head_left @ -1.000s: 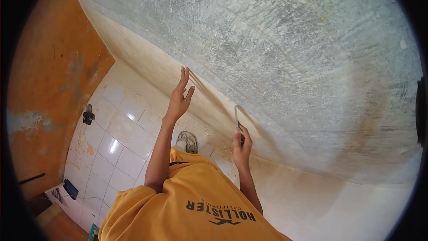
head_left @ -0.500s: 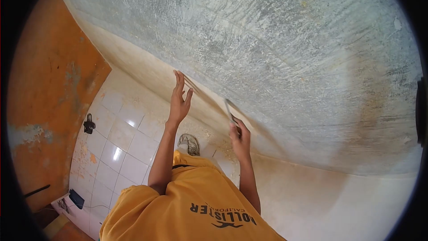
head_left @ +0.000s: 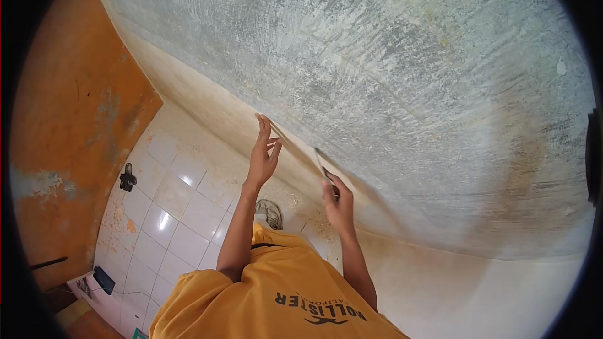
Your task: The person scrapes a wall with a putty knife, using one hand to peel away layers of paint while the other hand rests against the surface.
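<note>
My left hand (head_left: 263, 154) is raised at the lower, cream-coloured band of the wall (head_left: 188, 75), fingers stretched out and fingertips right at its upper edge. In my right hand (head_left: 340, 206) is a scraper (head_left: 321, 164), seen edge-on, with a thin flat blade and a dark handle inside my closed fingers. Its blade tip meets the wall where the cream band borders the rough grey-white scraped surface (head_left: 377, 69). Both hands cast soft shadows on the wall.
An orange wall (head_left: 75, 107) with peeled patches stands at the left. Paint flakes (head_left: 119, 216) litter the white tiled floor (head_left: 179, 198). A small black object (head_left: 127, 177) and a dark flat box (head_left: 103, 280) lie there. My shoe (head_left: 270, 213) is close to the wall's foot.
My left hand has slid slightly down and right, nearer the scraper. The scraper's blade tip sits a little lower and further left in view. The whole view has shifted slightly.
</note>
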A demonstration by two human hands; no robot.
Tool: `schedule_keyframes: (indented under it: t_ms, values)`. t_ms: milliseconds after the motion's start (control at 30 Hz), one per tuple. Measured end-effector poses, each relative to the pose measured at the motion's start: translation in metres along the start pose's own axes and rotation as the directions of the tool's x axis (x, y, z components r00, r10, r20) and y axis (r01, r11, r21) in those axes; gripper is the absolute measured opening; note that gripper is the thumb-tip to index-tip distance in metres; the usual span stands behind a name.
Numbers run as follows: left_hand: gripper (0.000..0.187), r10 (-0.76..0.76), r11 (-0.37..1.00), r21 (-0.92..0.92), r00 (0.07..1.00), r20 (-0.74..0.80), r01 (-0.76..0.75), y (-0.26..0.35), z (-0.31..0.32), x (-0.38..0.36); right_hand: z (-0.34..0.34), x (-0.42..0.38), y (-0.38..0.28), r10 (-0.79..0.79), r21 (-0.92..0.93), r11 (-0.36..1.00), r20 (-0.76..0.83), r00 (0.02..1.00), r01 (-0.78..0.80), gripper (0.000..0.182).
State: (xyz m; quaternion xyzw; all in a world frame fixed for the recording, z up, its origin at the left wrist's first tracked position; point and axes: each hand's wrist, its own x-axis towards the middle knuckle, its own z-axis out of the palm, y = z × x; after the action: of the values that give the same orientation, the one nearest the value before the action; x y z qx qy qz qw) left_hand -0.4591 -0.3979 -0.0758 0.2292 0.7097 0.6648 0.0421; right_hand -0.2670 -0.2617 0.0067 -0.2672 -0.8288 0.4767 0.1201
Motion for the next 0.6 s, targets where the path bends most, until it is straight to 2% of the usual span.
schedule_keyframes:
  t_ms: [67, 167, 267, 367, 467, 567, 600]
  values:
    - [0.075, -0.037, 0.999, -0.017, 0.999, -0.002, 0.037, 0.001, 0.000, -0.001, 0.007, 0.001, -0.025, 0.040, -0.094, 0.995, 0.039, 0.998, -0.036, 0.038]
    - [0.075, -0.020, 1.000, 0.014, 1.000, 0.001, 0.020, -0.004, -0.004, -0.001, 0.003, -0.015, -0.020, -0.054, -0.069, 0.996, -0.055, 0.997, 0.050, 0.039]
    - [0.074, -0.172, 0.984, -0.028, 0.984, 0.042, 0.173, 0.010, -0.010, -0.005, -0.015, -0.031, 0.011, -0.046, -0.013, 0.999, -0.117, 0.992, 0.045, 0.040]
    - [0.069, -0.088, 0.986, 0.142, 0.996, 0.008, 0.086, 0.004, -0.011, -0.014, -0.025, -0.042, 0.024, 0.077, 0.068, 0.995, -0.093, 0.993, -0.071, 0.041]
    - [0.064, -0.034, 0.987, 0.158, 0.999, -0.033, 0.038, 0.016, -0.014, -0.030, -0.031, -0.044, 0.028, 0.172, 0.174, 0.971, -0.026, 0.985, -0.165, 0.043]
    - [0.064, -0.009, 0.987, 0.158, 1.000, -0.009, 0.011, 0.022, -0.015, -0.050, -0.028, -0.044, 0.018, 0.011, 0.216, 0.976, -0.070, 0.997, 0.005, 0.040]
    - [0.064, -0.045, 0.989, 0.145, 0.999, 0.018, 0.042, 0.025, -0.016, -0.058, -0.029, -0.045, 0.016, -0.051, 0.192, 0.979, -0.069, 0.996, 0.063, 0.040]
